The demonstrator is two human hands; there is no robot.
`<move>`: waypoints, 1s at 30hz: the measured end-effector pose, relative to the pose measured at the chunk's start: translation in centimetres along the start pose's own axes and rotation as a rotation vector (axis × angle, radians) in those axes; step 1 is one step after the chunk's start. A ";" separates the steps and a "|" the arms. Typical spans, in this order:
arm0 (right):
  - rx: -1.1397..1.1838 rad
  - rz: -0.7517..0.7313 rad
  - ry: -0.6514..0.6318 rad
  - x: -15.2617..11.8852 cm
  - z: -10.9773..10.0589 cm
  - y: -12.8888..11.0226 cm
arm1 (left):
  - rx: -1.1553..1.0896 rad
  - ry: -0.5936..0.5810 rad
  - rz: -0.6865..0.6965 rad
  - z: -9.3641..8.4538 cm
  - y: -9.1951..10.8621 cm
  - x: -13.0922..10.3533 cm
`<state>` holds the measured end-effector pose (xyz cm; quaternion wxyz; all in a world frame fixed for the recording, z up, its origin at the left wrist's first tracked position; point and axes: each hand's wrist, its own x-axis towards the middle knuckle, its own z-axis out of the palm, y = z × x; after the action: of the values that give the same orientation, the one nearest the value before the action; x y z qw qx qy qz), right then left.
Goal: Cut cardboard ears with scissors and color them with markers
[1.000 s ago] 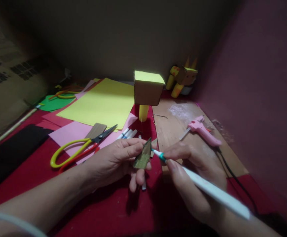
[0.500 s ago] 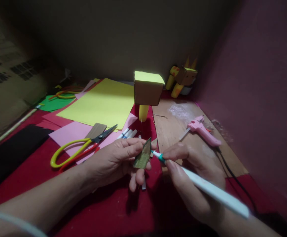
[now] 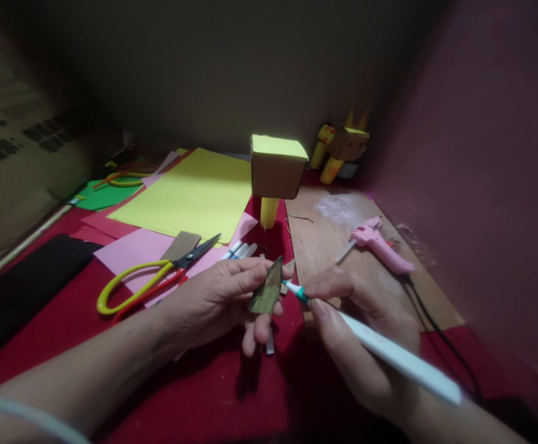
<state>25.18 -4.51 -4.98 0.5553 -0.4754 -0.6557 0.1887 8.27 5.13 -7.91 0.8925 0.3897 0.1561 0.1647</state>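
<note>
Between thumb and fingers, my left hand pinches a small pointed piece of cardboard, greenish on its face with dark edges. My right hand grips a white felt-tip marker like a pen. The marker's green tip is at the right edge of the cardboard piece; whether it touches I cannot tell. Several white markers lie just beyond my left fingers. Behind them stands a cardboard box shape with a yellow top, on a yellow tube.
Left lie yellow-and-red-handled scissors, a yellow sheet, pink paper and a black item. Right, a pink glue gun with a cord rests on a wooden board. A cardboard animal figure stands behind; walls enclose the back and right.
Almost nothing differs. Both hands keep their holds, and the marker stays at the cardboard piece's edge with only a very slight shift.
</note>
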 end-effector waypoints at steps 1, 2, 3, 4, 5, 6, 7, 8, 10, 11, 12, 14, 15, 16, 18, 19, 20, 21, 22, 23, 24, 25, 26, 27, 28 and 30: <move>-0.012 -0.005 -0.010 0.1 0.0 0.0 | 0.005 0.007 0.001 0.0 0.0 0.0; -0.022 -0.011 -0.017 0.1 0.1 -0.1 | 0.012 0.013 0.005 0.1 0.0 0.0; -0.025 -0.017 -0.022 0.2 0.1 -0.2 | 0.019 0.017 0.005 0.1 0.1 0.0; -0.023 -0.022 -0.022 0.2 0.0 -0.2 | 0.026 0.014 0.002 0.1 0.1 0.0; -0.020 -0.020 -0.022 0.2 0.0 -0.3 | 0.032 0.009 -0.003 0.1 0.1 0.0; -0.018 -0.016 -0.029 0.2 0.0 -0.3 | 0.036 0.003 -0.009 0.1 0.1 -0.1; -0.018 -0.010 -0.031 0.2 -0.1 -0.3 | 0.036 -0.001 -0.013 0.1 0.1 -0.1; -0.020 -0.005 -0.029 0.1 -0.1 -0.2 | 0.034 -0.005 -0.013 0.0 0.1 -0.1; -0.020 0.000 -0.016 0.0 -0.1 -0.2 | 0.029 -0.004 0.002 0.0 0.1 -0.1; -0.016 -0.003 -0.014 0.0 -0.1 -0.2 | 0.026 -0.007 0.008 -0.1 0.1 -0.1; -0.010 -0.005 -0.011 -0.1 -0.1 -0.1 | 0.023 -0.014 0.011 -0.1 0.0 -0.1; 0.005 -0.004 -0.006 -0.1 0.0 -0.1 | 0.016 -0.026 0.010 -0.2 0.0 0.0; 0.009 -0.005 0.000 -0.1 0.1 -0.1 | 0.014 -0.030 0.009 -0.2 0.0 0.0; 0.009 -0.006 0.003 -0.1 0.1 -0.1 | 0.014 -0.033 0.010 -0.2 -0.1 0.0; 0.001 -0.011 -0.007 0.0 0.2 -0.1 | 0.019 -0.023 0.019 -0.2 -0.1 -0.1; -0.006 -0.008 -0.016 0.0 0.1 -0.1 | 0.022 -0.014 0.026 -0.1 -0.1 -0.1; -0.011 -0.005 -0.017 0.0 0.1 0.0 | 0.026 -0.005 0.031 -0.1 -0.1 -0.1; -0.010 -0.002 -0.014 0.0 0.1 0.0 | 0.030 0.003 0.036 0.0 -0.1 -0.2; -0.006 -0.002 -0.009 0.0 0.1 -0.1 | 0.031 0.009 0.039 0.1 0.0 -0.2; -0.003 0.000 -0.004 0.0 0.0 -0.1 | 0.032 0.012 0.040 0.2 0.0 -0.2; 0.000 0.000 0.002 0.0 0.0 -0.1 | 0.031 0.013 0.037 0.2 0.0 -0.3; 0.004 0.003 0.005 0.0 0.0 -0.1 | 0.029 0.012 0.035 0.3 0.1 -0.3; 0.009 0.008 0.009 0.0 0.1 -0.1 | 0.027 0.010 0.033 0.3 0.1 -0.3; 0.014 0.008 0.009 0.0 0.1 -0.2 | 0.027 0.009 0.031 0.3 0.1 -0.3; 0.019 -0.001 0.010 0.0 0.1 -0.2 | 0.027 0.007 0.031 0.3 0.1 -0.3; 0.011 -0.028 -0.002 0.0 0.2 -0.2 | 0.024 0.000 0.030 0.2 0.0 -0.2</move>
<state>24.91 -4.49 -4.89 0.5597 -0.4630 -0.6619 0.1850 8.15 4.93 -7.75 0.8853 0.4027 0.1519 0.1763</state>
